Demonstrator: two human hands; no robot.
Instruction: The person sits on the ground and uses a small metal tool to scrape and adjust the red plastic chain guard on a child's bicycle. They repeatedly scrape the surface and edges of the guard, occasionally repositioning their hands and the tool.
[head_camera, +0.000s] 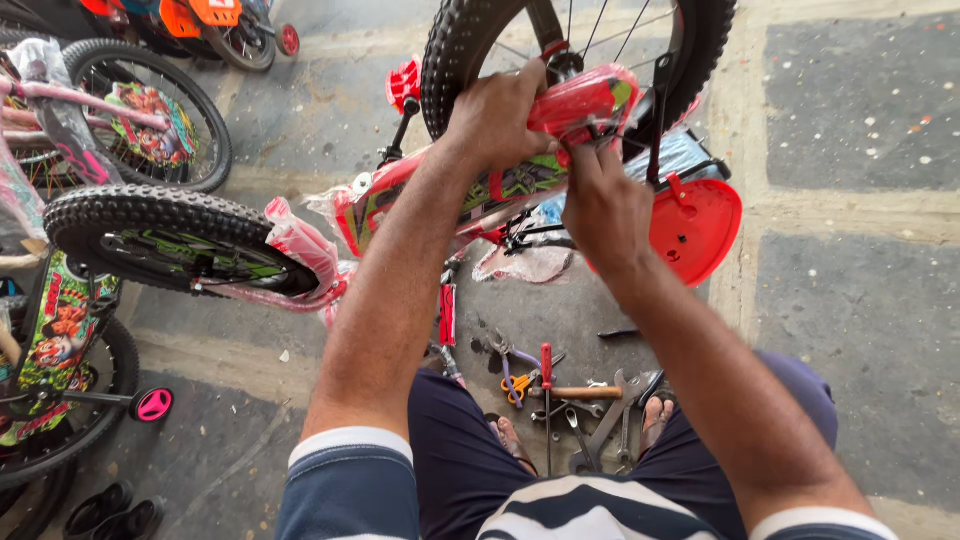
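Both hands, left hand and right hand, grip an upturned red bicycle (tools scattered below).

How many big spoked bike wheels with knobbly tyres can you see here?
3 clearly: one wheel at top centre behind the hands, one front wheel at left lying flat, one wheel at upper left. Partly cut-off wheels at the left edge may add more.

sleeves: short, navy with white cuff band; shirt: navy-white stripes; trousers: dark navy; feet: sandals
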